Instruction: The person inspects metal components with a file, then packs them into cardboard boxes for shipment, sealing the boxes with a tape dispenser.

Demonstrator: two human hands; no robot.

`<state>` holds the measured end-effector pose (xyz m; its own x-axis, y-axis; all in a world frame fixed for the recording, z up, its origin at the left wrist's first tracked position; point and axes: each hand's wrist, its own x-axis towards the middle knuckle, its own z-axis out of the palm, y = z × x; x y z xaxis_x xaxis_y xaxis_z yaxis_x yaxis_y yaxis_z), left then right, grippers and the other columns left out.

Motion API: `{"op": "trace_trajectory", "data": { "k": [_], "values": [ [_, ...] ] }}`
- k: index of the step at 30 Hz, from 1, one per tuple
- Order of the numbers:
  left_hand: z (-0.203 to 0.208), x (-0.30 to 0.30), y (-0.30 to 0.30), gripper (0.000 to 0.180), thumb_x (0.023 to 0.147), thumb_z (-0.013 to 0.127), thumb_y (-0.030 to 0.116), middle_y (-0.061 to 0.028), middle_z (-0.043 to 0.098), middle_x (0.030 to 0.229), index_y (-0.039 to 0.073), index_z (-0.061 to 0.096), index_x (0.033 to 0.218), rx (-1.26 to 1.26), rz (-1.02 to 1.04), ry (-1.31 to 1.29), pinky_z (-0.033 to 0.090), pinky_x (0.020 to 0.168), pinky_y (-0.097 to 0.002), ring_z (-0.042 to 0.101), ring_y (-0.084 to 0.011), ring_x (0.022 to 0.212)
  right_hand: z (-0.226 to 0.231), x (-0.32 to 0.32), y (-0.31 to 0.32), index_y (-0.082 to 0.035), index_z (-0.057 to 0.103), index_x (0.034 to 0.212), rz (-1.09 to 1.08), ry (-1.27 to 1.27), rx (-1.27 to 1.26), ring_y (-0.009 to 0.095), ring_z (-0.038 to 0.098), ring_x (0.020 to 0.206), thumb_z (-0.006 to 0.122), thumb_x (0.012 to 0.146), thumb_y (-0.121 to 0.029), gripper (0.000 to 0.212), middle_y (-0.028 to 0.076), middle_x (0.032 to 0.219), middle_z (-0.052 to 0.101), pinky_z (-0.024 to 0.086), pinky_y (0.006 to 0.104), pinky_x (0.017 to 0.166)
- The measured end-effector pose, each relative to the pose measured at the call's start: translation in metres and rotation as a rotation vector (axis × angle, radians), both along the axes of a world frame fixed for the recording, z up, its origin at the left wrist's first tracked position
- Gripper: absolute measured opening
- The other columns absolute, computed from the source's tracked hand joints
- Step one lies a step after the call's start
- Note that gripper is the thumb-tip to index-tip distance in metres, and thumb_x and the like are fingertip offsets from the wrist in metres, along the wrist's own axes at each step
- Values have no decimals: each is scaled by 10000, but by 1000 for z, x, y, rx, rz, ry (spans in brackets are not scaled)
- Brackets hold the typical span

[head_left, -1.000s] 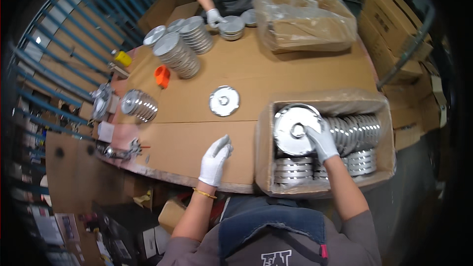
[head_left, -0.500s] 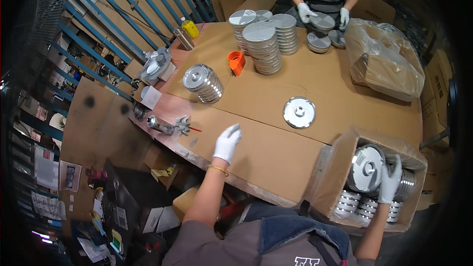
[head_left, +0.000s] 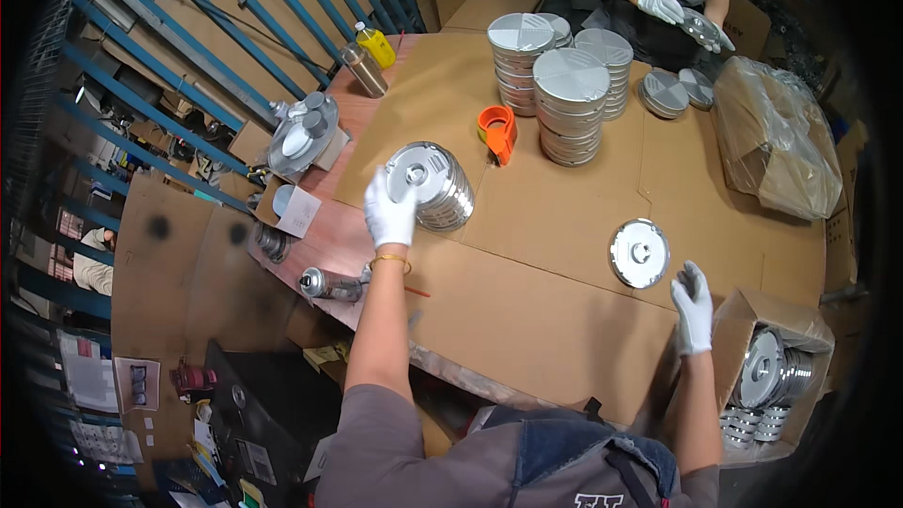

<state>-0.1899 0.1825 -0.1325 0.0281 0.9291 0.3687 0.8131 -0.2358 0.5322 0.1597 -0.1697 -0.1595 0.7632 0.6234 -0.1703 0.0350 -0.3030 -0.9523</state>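
At the left of the table stands a leaning stack of shiny round metal discs [head_left: 450,199]. My left hand [head_left: 389,214], in a white glove, grips the left rim of the top metal disc [head_left: 419,169], thumb over its face; the fingertips at the rim are partly hidden. My right hand [head_left: 693,309], also gloved, is open and empty above the cardboard. Just left of it a single metal disc [head_left: 640,253] with a raised hub lies flat. A carton [head_left: 729,343] holding more metal discs [head_left: 764,369] stands at the lower right.
Tall stacks of grey-faced discs [head_left: 571,75] stand at the back, beside an orange tape dispenser [head_left: 499,136]. Across the table a co-worker's gloved hands [head_left: 661,7] hold a disc. A plastic-lined box [head_left: 781,146] is at the right; a spray can [head_left: 329,284] lies at the left edge.
My left hand has moved forward and left onto the disc stack. My right hand has come out of the carton, empty, toward the single disc. The co-worker has lifted a disc. The view has shifted.
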Motion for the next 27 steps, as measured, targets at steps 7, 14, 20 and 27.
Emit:
{"op": "trace_trajectory", "data": {
  "k": [7, 14, 20, 27],
  "values": [
    [-36, -8, 13, 397, 619, 762, 269, -99, 632, 937, 84, 640, 948, 294, -535, 368, 426, 831, -417, 574, -265, 914, -144, 45, 35, 61, 346, 1344, -383, 180, -328, 284, 481, 1181, 738, 746, -173, 752, 232, 1280, 475, 390, 353, 969],
    [-35, -6, 19, 469, 635, 695, 114, -75, 613, 934, 101, 563, 1084, 319, -579, 504, 456, 769, -393, 579, -273, 866, -197, 69, 34, 44, 529, 1034, -426, -45, -373, 243, 620, 814, 695, 696, -59, 390, 149, 886, 625, 508, 352, 708],
    [-3, -16, 22, 387, 636, 663, 66, -94, 629, 873, 103, 600, 1016, 314, -586, 399, 477, 694, -403, 585, -299, 788, -123, 61, 39, -40, 564, 939, -298, 756, -229, 177, 568, 701, 565, 679, -69, 262, 59, 737, 592, 467, 369, 584],
    [57, 19, -52, 422, 557, 656, 19, -103, 628, 807, 49, 611, 975, 466, -677, 114, 481, 674, -413, 586, -300, 734, -29, -42, 61, -112, 362, 1327, -130, 846, 240, 287, 507, 1120, 455, 592, 51, 759, 111, 1246, 485, 434, 450, 965]
  ]
}}
